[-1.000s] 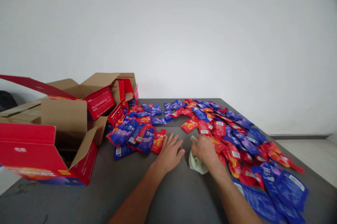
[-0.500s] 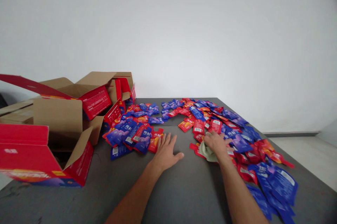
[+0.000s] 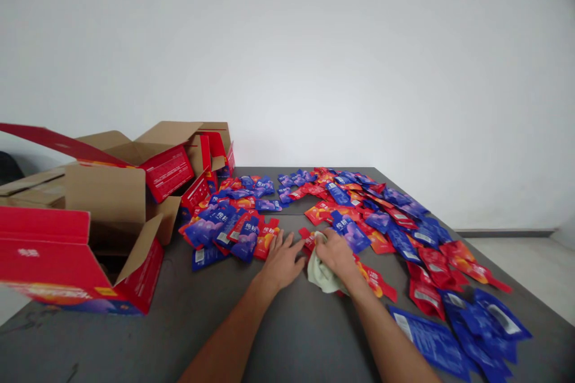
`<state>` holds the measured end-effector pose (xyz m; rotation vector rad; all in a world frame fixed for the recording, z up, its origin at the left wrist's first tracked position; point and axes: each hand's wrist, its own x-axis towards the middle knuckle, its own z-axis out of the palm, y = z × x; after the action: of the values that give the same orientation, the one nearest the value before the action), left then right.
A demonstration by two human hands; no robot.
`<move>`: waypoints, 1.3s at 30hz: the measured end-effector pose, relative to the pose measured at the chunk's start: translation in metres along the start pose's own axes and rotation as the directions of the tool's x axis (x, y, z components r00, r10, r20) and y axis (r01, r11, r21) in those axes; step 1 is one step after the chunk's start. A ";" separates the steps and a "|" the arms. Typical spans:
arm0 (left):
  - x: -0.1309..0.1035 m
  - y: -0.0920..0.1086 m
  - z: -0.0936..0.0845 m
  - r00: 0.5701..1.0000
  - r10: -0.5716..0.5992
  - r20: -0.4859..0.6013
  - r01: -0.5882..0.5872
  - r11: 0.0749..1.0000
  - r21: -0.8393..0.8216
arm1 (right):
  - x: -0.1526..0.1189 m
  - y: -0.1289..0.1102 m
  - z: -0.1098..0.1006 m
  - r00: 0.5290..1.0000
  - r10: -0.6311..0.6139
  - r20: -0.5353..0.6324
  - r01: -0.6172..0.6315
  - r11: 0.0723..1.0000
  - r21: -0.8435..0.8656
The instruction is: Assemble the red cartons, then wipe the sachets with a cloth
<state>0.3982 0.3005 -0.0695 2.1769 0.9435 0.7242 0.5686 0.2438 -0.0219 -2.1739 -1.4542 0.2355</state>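
Observation:
My left hand lies palm down on the grey table, fingers apart, its fingertips by an orange-red pouch at the edge of the left pile. Just to the right, my right hand is closed on a pale green cloth, which bunches out below the fingers. Red pouches lie under and beside this hand, one partly beneath the wrist. A blue pouch rests just beyond its knuckles.
Open red cardboard boxes stand along the left side. Blue and red pouches form a left pile and a larger spread on the right, with several blue ones near the front right. A white wall rises behind the table.
My right hand and the cloth have moved left, close to my left hand. Pouches around the right hand have shifted and spread apart. My left hand has barely moved.

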 end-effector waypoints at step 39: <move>0.022 0.013 -0.008 0.905 -0.418 -0.081 0.065 0.323 -0.944 | -0.004 -0.008 0.001 0.912 -0.222 -0.344 0.339 0.880 0.332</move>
<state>0.4110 0.3132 -0.0499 0.8477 0.6841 1.1178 0.5603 0.2428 -0.0190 -1.5797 -1.3947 0.0754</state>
